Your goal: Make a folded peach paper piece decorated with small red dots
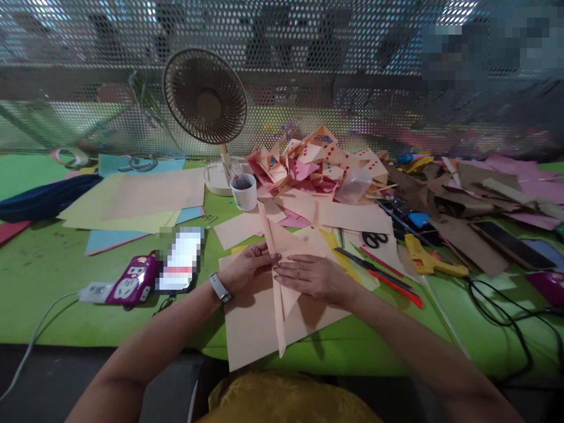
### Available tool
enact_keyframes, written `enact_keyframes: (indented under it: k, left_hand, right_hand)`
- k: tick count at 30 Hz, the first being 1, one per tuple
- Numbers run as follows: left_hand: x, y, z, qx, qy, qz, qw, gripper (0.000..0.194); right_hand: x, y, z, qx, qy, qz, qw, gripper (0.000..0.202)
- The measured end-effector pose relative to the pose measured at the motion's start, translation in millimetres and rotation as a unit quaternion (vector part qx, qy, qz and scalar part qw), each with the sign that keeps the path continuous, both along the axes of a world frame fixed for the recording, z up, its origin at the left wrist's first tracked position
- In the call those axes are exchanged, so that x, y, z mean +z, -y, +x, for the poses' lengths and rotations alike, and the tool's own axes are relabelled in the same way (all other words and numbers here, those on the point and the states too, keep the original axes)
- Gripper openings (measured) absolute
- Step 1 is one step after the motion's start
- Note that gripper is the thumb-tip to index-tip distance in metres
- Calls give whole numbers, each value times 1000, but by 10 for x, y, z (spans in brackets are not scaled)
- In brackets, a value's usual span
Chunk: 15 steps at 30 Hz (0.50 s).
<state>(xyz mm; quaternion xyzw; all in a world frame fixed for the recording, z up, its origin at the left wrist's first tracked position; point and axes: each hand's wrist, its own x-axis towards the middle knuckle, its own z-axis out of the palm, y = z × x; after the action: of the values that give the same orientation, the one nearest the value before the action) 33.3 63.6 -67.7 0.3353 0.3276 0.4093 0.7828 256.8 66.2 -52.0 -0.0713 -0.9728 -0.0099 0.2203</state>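
A peach sheet of paper (278, 317) with a narrow fold along its left edge is held up in front of me. My left hand (252, 264) pinches that folded edge between thumb and fingers. On the sheet's right side, my right hand (308, 277) lies with fingers stretched out, the fingertips pressing the paper near the fold. Beneath both hands a larger peach sheet (247, 338) lies flat on the green table. A utility knife with an orange-red handle (396, 288) and black scissors (374, 239) lie to the right.
A fan (207, 100) and a white cup (244, 192) stand behind. A heap of folded peach paper (317, 164) fills the back. Left are a lit phone (181, 258) and a purple power strip (132, 281). Right are a yellow glue gun (434, 261) and black cables (497, 311).
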Motion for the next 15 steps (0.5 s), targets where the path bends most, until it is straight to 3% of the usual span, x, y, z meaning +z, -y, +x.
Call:
enact_keyframes:
  k: [3,6,9,15]
  left_hand:
    - [28,30,7,-9,-2,4,1000,24]
    - [75,77,13,11,-16,7,1000,23]
    - [93,120,14,36,-39,25,998,27]
    - [36,174,23,-36,1,142,989,72]
  right_hand:
    - [-31,4,-23,-10,-75,-50,996,35]
    - [-54,37,-59,-77,-147,-121,979,26]
    - [-62,81,-82,-153,-147,-163,964,25]
    - [-49,127,-86,-267,-134,-182,937,31]
